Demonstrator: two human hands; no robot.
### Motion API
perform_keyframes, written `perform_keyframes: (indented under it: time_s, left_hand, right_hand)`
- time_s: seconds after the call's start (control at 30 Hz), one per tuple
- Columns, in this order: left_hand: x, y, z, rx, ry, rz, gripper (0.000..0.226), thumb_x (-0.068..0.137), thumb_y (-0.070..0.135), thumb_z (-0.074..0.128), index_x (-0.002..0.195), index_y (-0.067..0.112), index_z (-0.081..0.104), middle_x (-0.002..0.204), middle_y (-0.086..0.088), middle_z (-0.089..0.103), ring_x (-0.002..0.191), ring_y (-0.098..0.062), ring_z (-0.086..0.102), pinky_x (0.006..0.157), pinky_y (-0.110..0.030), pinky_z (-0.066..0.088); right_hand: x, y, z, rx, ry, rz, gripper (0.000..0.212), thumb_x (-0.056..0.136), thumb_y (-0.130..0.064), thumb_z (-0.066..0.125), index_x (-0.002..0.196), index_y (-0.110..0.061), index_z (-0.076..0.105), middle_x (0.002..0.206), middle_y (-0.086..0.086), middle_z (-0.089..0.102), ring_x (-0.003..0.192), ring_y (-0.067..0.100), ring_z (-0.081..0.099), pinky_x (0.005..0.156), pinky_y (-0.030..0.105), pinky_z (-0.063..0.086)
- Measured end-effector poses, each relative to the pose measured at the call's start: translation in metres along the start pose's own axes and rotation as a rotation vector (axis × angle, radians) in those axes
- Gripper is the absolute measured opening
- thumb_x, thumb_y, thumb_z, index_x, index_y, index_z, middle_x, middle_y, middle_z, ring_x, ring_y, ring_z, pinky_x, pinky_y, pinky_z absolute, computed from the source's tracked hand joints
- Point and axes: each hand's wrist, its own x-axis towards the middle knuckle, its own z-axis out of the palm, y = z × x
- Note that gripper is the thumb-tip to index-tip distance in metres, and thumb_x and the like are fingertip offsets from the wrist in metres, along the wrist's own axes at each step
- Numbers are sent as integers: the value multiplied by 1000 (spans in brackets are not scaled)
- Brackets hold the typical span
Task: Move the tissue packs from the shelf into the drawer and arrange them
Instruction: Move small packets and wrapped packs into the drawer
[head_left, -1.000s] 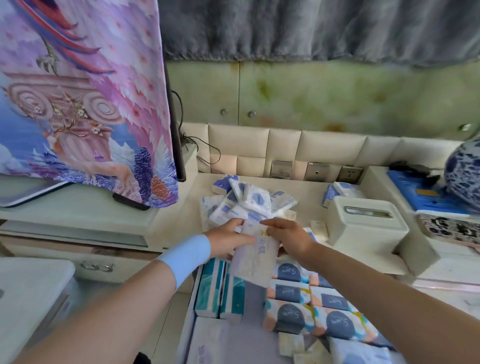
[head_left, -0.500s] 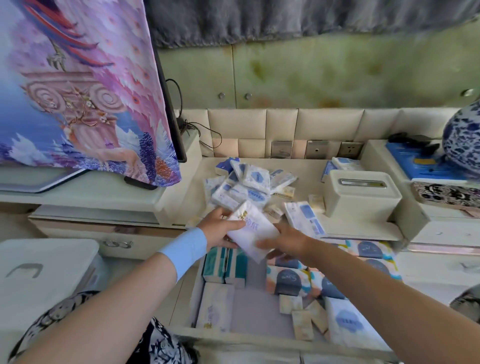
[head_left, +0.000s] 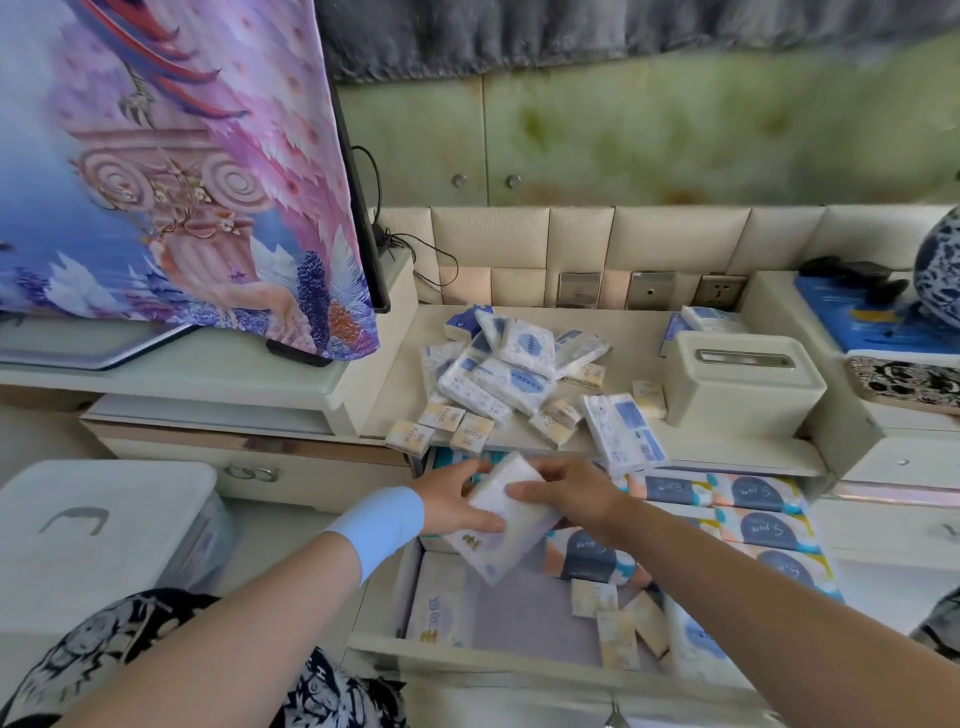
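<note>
A white tissue pack is held between both hands, tilted, over the left part of the open drawer. My left hand grips its left side and my right hand presses on its upper right. On the shelf behind lies a heap of blue-and-white tissue packs with several small yellow packs at its front edge. One more blue-white pack lies to the right of the heap. Inside the drawer are navy-and-orange packs, a white pack at the left, and small yellow packs.
A cream tissue box stands on the shelf at the right. A cloth-covered screen rises at the left. A white lidded bin sits at lower left. A blue-white vase is at the far right edge.
Both hands have brought the white pack down from shelf height to just above the drawer's left part. The view has pulled back, showing the drawer's front edge.
</note>
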Motion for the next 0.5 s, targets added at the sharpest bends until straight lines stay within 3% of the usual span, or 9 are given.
perform_keyframes:
  time_s: [0.1,0.2,0.27,0.4,0.5]
  left_hand:
    - [10,-3,5,-44,-70,-11,54,77,42,74,126,30,56,113,6,68,102,-14,66,95,-39,53]
    - [10,-15,5,-182,-94,-50,51,81,38,69,129,26,57,117,1,69,107,-19,66,98,-43,52]
    - [9,-24,7,-245,-157,-126,47,86,36,66,130,24,56,117,-1,69,105,-21,67,93,-44,55]
    - [0,-40,8,268,-231,-203,42,88,43,59,122,18,56,92,2,60,77,-18,58,68,-30,52]
    - [1,-55,5,384,-132,-211,49,87,44,61,127,17,49,99,1,58,84,-21,59,74,-33,50]
  right_hand:
    - [6,3,17,21,46,-45,33,78,-21,84,108,-15,75,101,6,76,90,22,74,71,30,58]
    - [10,13,22,159,21,92,39,82,-15,80,118,-8,67,106,10,75,95,27,73,75,36,60]
    - [9,22,22,99,-50,157,33,88,-16,75,119,-9,65,105,10,75,94,27,74,72,37,60]
    - [13,39,33,-155,-23,158,27,89,-14,73,115,-14,65,107,8,73,90,23,73,68,39,62]
    - [15,55,47,-294,-39,232,24,90,-15,71,113,-12,64,107,8,71,92,22,72,68,40,63]
